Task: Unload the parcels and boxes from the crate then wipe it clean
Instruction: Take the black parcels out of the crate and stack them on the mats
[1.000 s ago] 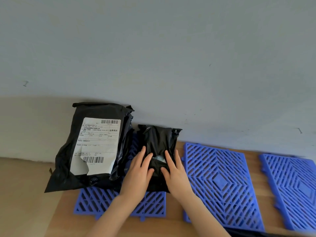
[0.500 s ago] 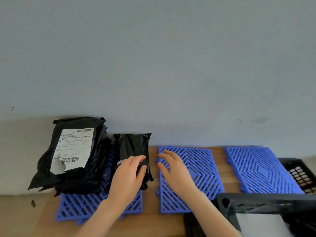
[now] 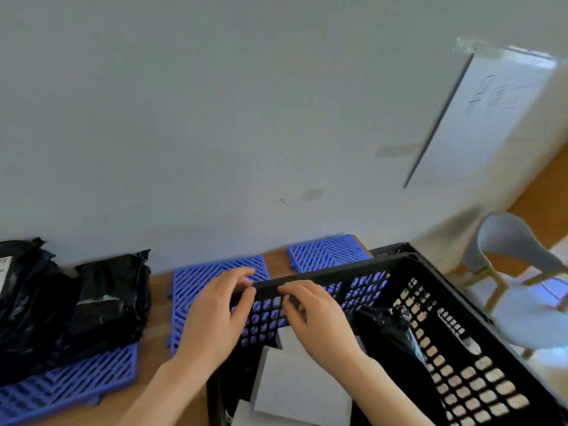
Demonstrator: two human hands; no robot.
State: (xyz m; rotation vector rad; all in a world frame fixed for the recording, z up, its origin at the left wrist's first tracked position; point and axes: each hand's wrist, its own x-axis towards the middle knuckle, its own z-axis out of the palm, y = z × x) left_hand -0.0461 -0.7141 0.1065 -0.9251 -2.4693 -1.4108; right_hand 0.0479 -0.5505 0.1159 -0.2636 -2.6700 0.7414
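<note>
A black perforated crate (image 3: 338, 273) fills the lower right. Inside it lie white boxes (image 3: 301, 392) and a black plastic parcel (image 3: 387, 327). At the left, two unloaded black parcels lean against the wall: a small one (image 3: 110, 302) and a larger one (image 3: 24, 309) cut off by the frame edge. My left hand (image 3: 215, 315) and my right hand (image 3: 316, 318) hover at the crate's left wall, fingers loosely curled by the rim, holding nothing. My right hand is over the crate's inside, above the white boxes.
Blue plastic grid mats (image 3: 196, 281) (image 3: 329, 252) (image 3: 61, 382) lie on the wooden table (image 3: 153, 348) along the grey wall. A pale chair (image 3: 516, 241) stands at the right beyond the crate. A white sheet (image 3: 491, 118) hangs on the wall.
Both hands left the small black parcel, which stays leaning at the wall, and moved right to the crate. The view swung right, bringing the crate and chair into sight.
</note>
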